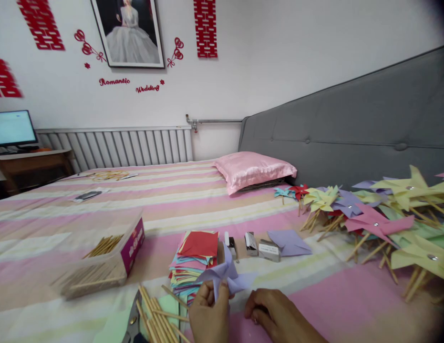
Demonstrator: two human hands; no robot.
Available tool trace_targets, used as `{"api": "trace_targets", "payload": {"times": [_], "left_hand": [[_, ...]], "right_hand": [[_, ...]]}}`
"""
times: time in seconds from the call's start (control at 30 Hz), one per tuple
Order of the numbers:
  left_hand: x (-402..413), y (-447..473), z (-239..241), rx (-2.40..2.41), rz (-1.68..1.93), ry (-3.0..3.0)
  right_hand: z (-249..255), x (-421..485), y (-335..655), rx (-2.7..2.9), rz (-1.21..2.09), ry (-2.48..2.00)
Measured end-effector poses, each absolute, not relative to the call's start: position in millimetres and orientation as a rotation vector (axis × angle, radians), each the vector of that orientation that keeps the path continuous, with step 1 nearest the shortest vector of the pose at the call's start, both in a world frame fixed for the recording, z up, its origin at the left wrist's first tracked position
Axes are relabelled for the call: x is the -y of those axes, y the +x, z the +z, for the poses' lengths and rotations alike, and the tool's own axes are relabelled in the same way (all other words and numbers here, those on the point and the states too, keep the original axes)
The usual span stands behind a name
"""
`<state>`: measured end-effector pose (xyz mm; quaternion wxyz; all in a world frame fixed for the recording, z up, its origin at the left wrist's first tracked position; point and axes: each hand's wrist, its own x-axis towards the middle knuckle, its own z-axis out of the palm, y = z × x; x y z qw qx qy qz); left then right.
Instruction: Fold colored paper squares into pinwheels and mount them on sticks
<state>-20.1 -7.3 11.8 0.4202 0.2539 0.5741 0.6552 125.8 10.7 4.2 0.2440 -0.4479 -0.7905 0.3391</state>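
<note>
I am seeing the left hand pinching a pale lilac folded-paper pinwheel between thumb and fingers, low on its blades. The right hand is curling just beside it; I cannot tell whether its fingers are gripping the tiny bright speck there. I am judging the pinwheel light, springy and easily creased, so I am favouring a gentle hold near its gathered centre. Its blades are pointing up, left, right and down, giving no clear long axis. Beyond, a multicoloured paper stack is standing on the striped bed cover.
</note>
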Motion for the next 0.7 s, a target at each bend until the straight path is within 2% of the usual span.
{"api": "trace_targets", "payload": {"times": [0.13,0.33,0.7], "left_hand": [[7,-22,11,-1.419,1.611,0.646],[8,-16,15,-1.432,1.706,0.600],[6,-17,11,-1.425,1.664,0.623]], "right_hand": [[0,-12,125,2.131,0.856,-1.248],[4,-15,128,2.108,0.984,-1.174],[19,-1,126,2.260,0.727,-1.509]]}}
